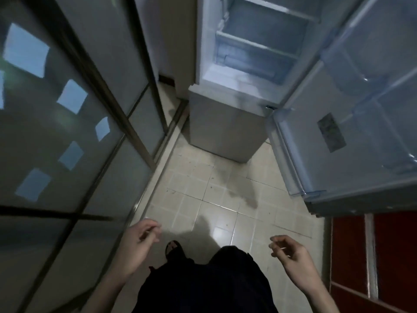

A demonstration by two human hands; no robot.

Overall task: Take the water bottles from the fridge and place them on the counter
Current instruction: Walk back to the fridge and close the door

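Presently, findings as follows.
Fridge: white two-section refrigerator [225, 123] stands at the far end of the floor; its upper compartment is exposed, the lower section is closed.
Fridge door: white upper door [352, 123] swung wide to the right, clear plastic door bins on its inner face.
Shelves: pale interior shelves [259, 45] visible; no contents can be made out on them.
Water bottles: cannot be located in this view, nor the counter.
Left hand: bare left hand [140, 241] raised at lower left, fingers loosely curled and apart, holding nothing.
Right hand: bare right hand [291, 250] raised at lower right, fingers loosely curled and apart, holding nothing; well apart from the other hand.
Floor: beige tiled floor [203, 188] between person and fridge, with a dark smudge near the door's lower edge.
Left side: frosted glass sliding panels in dark metal frames [67, 109].
Right side: red-brown cabinet front [394, 256] below the open door.
Person: dark clothing [203, 285] at bottom centre.
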